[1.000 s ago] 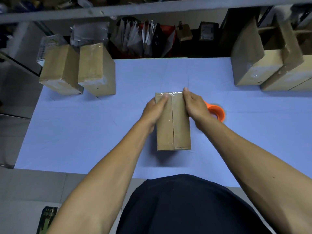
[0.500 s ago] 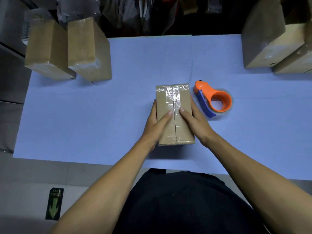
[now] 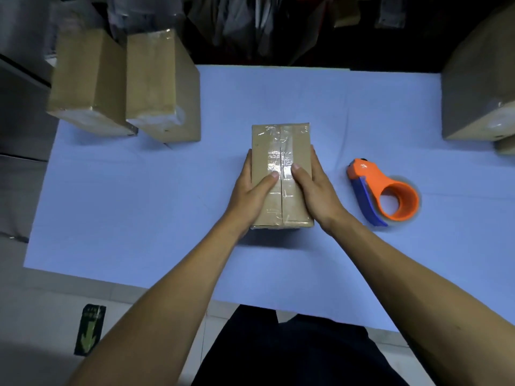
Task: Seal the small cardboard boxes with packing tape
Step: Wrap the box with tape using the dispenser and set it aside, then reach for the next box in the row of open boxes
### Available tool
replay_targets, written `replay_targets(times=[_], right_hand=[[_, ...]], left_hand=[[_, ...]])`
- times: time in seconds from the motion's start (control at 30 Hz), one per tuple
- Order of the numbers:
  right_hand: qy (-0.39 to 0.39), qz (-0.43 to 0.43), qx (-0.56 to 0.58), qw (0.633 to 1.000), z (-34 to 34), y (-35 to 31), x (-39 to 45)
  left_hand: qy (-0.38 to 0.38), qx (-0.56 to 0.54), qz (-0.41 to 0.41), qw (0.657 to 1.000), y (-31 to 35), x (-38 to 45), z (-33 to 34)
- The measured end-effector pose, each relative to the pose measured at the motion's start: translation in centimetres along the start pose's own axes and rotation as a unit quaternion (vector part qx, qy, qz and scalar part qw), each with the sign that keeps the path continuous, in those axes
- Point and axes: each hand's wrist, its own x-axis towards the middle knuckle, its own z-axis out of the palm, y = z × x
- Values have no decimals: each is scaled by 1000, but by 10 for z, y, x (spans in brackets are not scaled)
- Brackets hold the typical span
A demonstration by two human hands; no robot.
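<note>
Both hands, left [image 3: 252, 192] and right [image 3: 313, 188], grip the taped cardboard box [image 3: 281, 151], thumbs pressing the tape [image 3: 276, 160] flat so it sticks.

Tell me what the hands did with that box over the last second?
Both hands slid back along the taped seam from the far end of the box toward the person. The left hand and right hand now clasp its sides, thumbs pressing the tape on top. The box stayed flat on the table; the dispenser lies untouched to its right, and the sealed boxes stayed put.
</note>
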Motion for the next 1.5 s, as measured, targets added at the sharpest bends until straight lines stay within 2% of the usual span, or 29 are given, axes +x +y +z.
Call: replay_targets(times=[0.27, 0.5, 0.73, 0.87, 0.97, 1.03, 1.1, 1.17, 1.27, 1.4, 1.5], right_hand=[[-24, -11, -19, 999, 54, -68, 109], [-28, -31, -47, 998, 81, -112, 175], [-41, -17, -65, 997, 82, -121, 190], [-31, -17, -160, 986, 69, -137, 179], [27, -59, -277, 959, 47, -150, 162], [61, -98, -366, 924, 27, -155, 146], [79, -118, -456, 879, 3, -156, 124], [89, -128, -552, 819, -23, -152, 97], [99, -119, -636, 756, -63, -135, 55], [141, -88, -651, 741, -117, -110, 0], [178, -67, -641, 743, -162, -93, -35]], left_hand=[[17, 38, 11, 999, 53, 108, -69], [63, 39, 11, 997, 85, 171, -98], [73, 44, 11, 996, 87, 186, -104], [99, 113, 17, 988, 99, 178, -97], [143, 260, 56, 953, 116, 170, -88], [149, 391, 101, 903, 130, 162, -80], [115, 505, 151, 842, 143, 150, -69], [56, 574, 192, 794, 151, 138, -51], [-19, 624, 215, 751, 154, 114, -6], [-81, 665, 258, 696, 151, 81, 63], [-99, 655, 273, 697, 147, 60, 106]])
